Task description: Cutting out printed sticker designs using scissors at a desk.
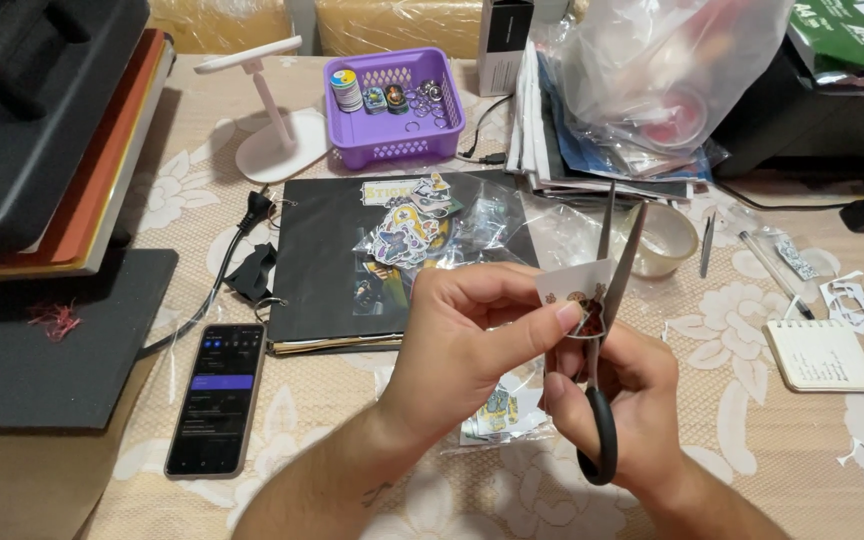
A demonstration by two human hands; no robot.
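Evidently mid-cut: the left hand (472, 340) pinches a small paper sticker (577, 290) between the open scissors (607, 320) (right hand (622, 400) gripping the handles), so next comes a careful snip around the outline.

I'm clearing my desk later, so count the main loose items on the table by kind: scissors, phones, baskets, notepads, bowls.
Scissors, held in the right hand: 1
Phone: 1
Purple basket: 1
Notepad: 1
Clear bowl: 1
Total: 5
The left hand holds a small paper piece at the blades.
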